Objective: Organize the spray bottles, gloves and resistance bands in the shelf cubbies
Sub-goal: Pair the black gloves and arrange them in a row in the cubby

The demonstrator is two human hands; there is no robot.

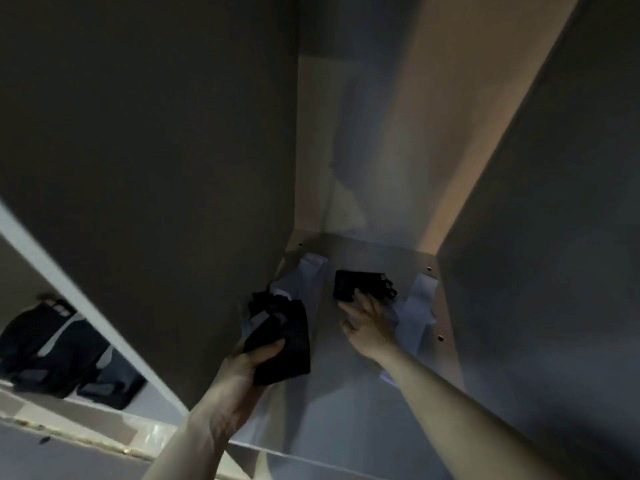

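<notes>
Setting: the inside of one shelf cubby (363, 403), seen dimly from the near edge, with a pale floor and dark side walls.
Left hand (239, 372): fingers and thumb curled round a black glove (287, 344), held just above the cubby floor close to the left wall.
Right hand (363, 323): fingers spread and nearly straight, the fingertips resting on a second black glove (360, 284); it grips nothing.
Second black glove: lying flat on the cubby floor towards the far side, right of the held glove and apart from it.
White papers (420, 299): loose pale sheets on the cubby floor, some at the far left corner, some right of the second glove.
Neighbouring cubby (52, 351): to the left, holding dark blurred items that cannot be identified.
</notes>
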